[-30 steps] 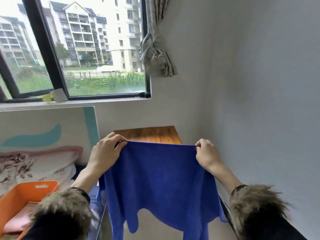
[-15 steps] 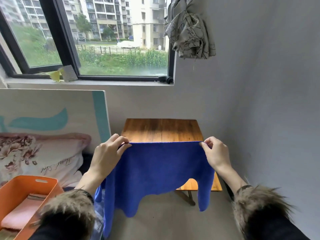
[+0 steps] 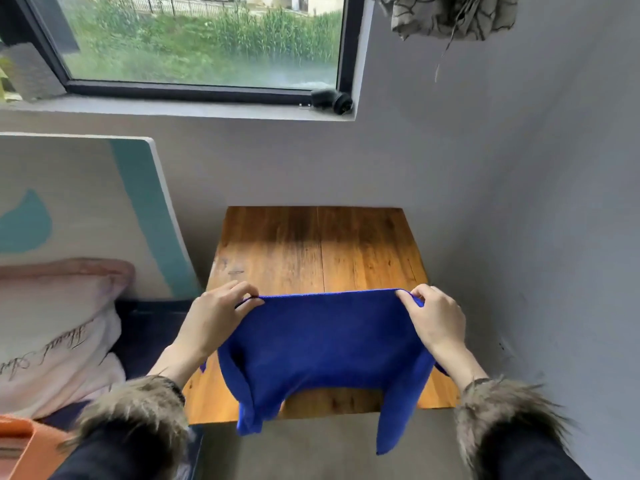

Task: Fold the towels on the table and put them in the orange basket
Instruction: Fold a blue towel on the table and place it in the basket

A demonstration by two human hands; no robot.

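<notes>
A blue towel (image 3: 322, 344) hangs stretched between my hands over the near half of the small wooden table (image 3: 318, 251). My left hand (image 3: 218, 317) pinches its upper left corner and my right hand (image 3: 433, 317) pinches the upper right corner. The towel's top edge is taut and level; its lower corners droop past the table's front edge. Only a corner of the orange basket (image 3: 20, 441) shows at the bottom left, partly behind my fur-cuffed left sleeve.
The table stands in a corner, with grey wall behind and to the right. A bed with a pink pillow (image 3: 52, 327) and a white and teal headboard (image 3: 86, 209) lies on the left. A window (image 3: 201, 39) and knotted curtain (image 3: 450, 15) are above.
My view has tilted down and the towel has come lower and forward, from held up in the air to draped over the table's near half. Both hands kept their grip on the corners.
</notes>
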